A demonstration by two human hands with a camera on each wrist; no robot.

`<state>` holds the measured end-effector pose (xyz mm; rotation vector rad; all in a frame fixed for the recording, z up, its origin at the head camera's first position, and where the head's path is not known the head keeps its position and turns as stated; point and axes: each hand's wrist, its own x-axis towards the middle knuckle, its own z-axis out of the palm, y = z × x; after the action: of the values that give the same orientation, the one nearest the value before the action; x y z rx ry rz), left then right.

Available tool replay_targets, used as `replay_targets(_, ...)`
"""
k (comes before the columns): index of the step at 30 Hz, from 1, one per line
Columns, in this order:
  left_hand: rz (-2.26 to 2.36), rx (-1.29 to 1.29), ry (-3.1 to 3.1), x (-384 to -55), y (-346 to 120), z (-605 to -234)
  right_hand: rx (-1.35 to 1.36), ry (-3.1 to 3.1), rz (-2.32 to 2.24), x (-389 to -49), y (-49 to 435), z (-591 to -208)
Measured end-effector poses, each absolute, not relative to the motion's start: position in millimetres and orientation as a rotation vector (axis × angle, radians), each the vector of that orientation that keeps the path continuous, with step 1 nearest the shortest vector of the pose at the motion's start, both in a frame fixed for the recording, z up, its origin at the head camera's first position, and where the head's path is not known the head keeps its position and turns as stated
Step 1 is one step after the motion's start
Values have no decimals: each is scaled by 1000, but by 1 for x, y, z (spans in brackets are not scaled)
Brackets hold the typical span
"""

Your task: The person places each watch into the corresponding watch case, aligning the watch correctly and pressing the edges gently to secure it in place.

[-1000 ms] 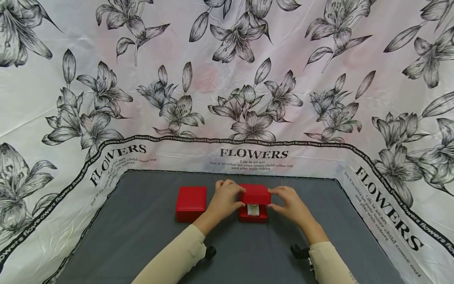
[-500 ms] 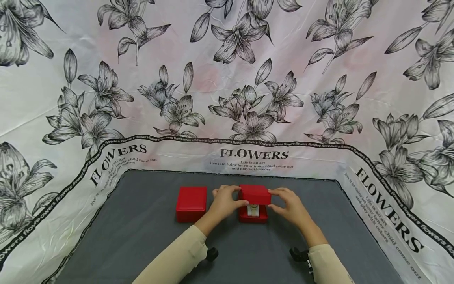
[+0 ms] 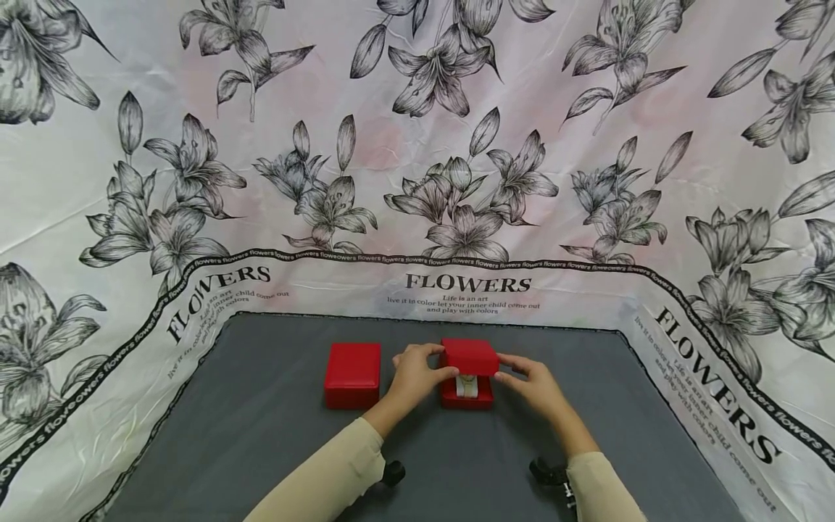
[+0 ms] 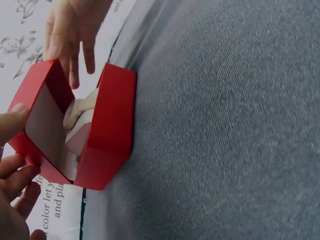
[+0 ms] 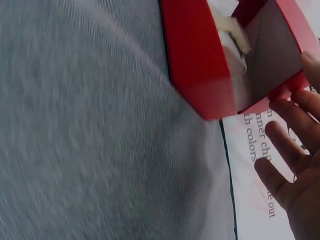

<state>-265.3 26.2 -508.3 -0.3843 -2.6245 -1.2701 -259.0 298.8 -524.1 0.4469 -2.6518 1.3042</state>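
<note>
A red watch box stands part-way raised at the table's middle, its lid [image 3: 470, 357] tilted over the base [image 3: 466, 404]. Inside, a watch [image 4: 75, 112] with a pale strap sits round a white cushion [image 4: 80, 135]. My left hand [image 3: 414, 377] grips the lid's left end between thumb and fingers. At the right end of the lid, my right hand [image 3: 536, 388] pinches it with thumb and forefinger; its other fingers are spread away from the box in the right wrist view. The hinge at the back is hidden in the head view.
A second red box [image 3: 352, 375], closed, stands left of my left hand. Dark grey cloth [image 3: 274, 449] covers the table. White floral fabric [image 3: 470, 188] rises behind and at both sides. Black wrist-worn pieces [image 3: 548, 473] hang under both sleeves.
My left hand's fingers have come down a little from their raised pose and still hold the lid. The lid stays at about the same angle, and the right hand has hardly moved.
</note>
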Motion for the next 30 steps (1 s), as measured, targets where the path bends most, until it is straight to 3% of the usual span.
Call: replay_targets(30,-1373,-291,-2504,-249,35,-526,273,-2650,1425,-248,288,-529)
